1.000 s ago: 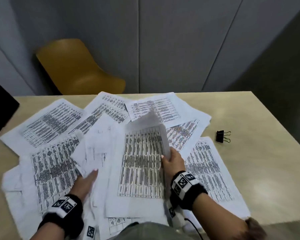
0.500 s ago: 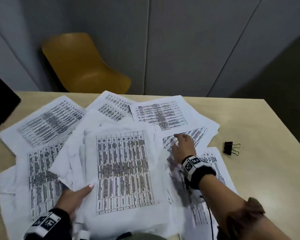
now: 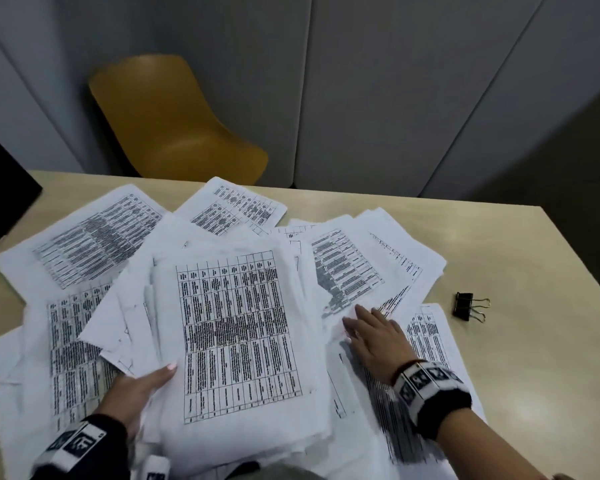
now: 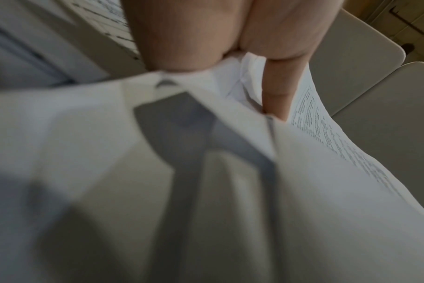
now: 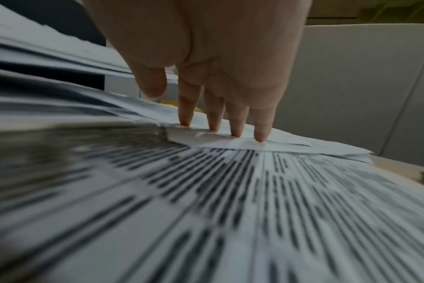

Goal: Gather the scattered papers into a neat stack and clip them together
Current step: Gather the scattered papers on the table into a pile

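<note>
Nearest, the gathered stack of printed papers (image 3: 239, 341) lies at the near table (image 3: 551, 341) edge, its lower margin cut off by the frame. The left hand (image 3: 132, 393) grasps the stack's left edge, thumb on top and fingers (image 4: 276, 99) curled under the sheets, as the left wrist view shows. To the right of the stack, the right hand (image 3: 378, 337) lies flat, fingers (image 5: 260, 132) straight and spread, tips pressing a loose sheet (image 3: 426, 348). More loose sheets (image 3: 84, 251) fan out left of and beyond the stack, overlapping, some reaching toward the table's left edge. Well to the right of the stack, the black binder clip (image 3: 465, 305) sits on bare beige tabletop, apart from every sheet, with open surface around it up to the table's right edge. Beyond the stack, past the table's far edge, stands a yellow chair (image 3: 174, 123) against grey wall panels (image 3: 378, 91). A dark object (image 3: 4, 188) at far left is cut off and cannot be made out. Both wrist views are blurred.
</note>
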